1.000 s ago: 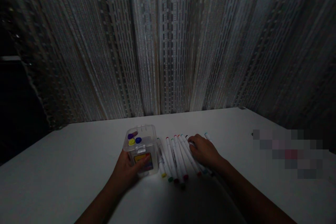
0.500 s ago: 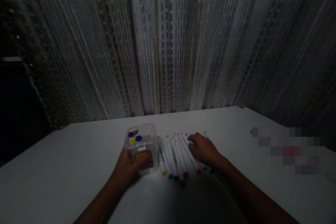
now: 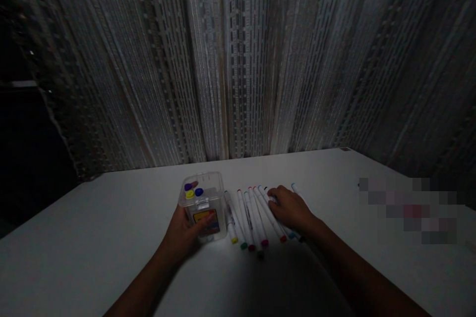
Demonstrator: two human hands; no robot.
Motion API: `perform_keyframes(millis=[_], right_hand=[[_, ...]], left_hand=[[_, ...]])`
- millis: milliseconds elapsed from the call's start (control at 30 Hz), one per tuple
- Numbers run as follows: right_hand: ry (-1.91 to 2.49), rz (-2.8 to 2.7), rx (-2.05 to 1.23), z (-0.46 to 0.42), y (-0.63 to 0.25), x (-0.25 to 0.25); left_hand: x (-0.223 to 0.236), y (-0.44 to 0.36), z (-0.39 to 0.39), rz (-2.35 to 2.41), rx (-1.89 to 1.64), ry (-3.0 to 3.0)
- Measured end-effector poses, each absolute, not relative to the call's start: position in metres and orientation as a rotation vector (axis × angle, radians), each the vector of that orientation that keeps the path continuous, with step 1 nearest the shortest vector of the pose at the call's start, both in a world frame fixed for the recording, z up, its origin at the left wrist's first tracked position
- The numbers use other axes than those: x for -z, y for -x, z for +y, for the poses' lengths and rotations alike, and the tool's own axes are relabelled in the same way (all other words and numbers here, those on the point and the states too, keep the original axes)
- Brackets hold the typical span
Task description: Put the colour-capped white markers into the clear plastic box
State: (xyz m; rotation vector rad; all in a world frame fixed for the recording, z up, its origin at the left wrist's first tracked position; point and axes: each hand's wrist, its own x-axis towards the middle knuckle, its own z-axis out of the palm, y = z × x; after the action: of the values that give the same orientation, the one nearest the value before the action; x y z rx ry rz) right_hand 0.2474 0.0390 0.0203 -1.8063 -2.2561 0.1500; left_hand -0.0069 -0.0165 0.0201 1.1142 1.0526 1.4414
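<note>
A clear plastic box (image 3: 204, 198) stands on the white table (image 3: 111, 237), with purple, yellow and blue marker caps showing inside it. My left hand (image 3: 184, 233) is wrapped round the box's near side, thumb on its front label. Just right of the box, several white markers (image 3: 253, 218) with coloured caps lie side by side. My right hand (image 3: 292, 209) rests on the right end of that row, fingers curled over a marker; whether it grips it is hidden.
A grey patterned curtain (image 3: 238, 59) hangs right behind the table's far edge. A blurred patch (image 3: 409, 208) covers part of the table at the right. The room is dim, and the left background is dark.
Both hands, the box and the markers keep their places; only the camera has shifted slightly.
</note>
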Motion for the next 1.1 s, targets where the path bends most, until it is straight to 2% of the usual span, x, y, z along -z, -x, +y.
perform_keyframes(millis=[1100], right_hand=[[1.804,-2.247,-0.158,0.0401,-0.2484,-0.0184]], left_hand=[[-0.0202,0.0099,-0.016,1.051,-1.422,-1.171]])
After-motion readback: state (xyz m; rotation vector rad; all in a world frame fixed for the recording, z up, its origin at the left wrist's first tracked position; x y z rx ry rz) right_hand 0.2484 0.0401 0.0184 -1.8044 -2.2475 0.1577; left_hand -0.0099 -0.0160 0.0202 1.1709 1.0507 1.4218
